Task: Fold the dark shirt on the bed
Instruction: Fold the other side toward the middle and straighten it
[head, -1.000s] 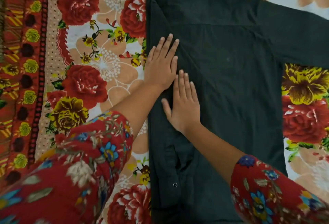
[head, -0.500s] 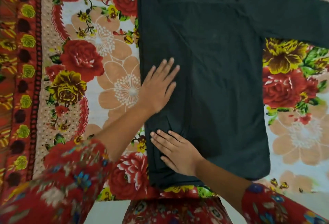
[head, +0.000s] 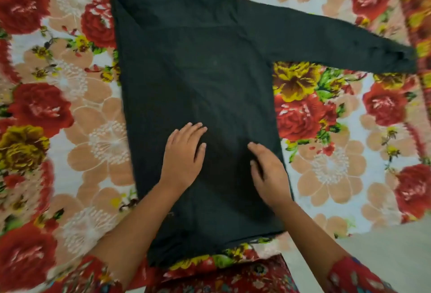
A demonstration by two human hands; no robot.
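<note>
Head: flat dark shirt (head: 198, 78), sleeve (head: 338, 43) outstretched.

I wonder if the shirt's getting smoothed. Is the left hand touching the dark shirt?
Touching. The head view shows the left hand lying flat, palm down, on the dark shirt.

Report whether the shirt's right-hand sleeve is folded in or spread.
Spread: the sleeve stretches out sideways from the dark shirt onto the bedsheet.
</note>
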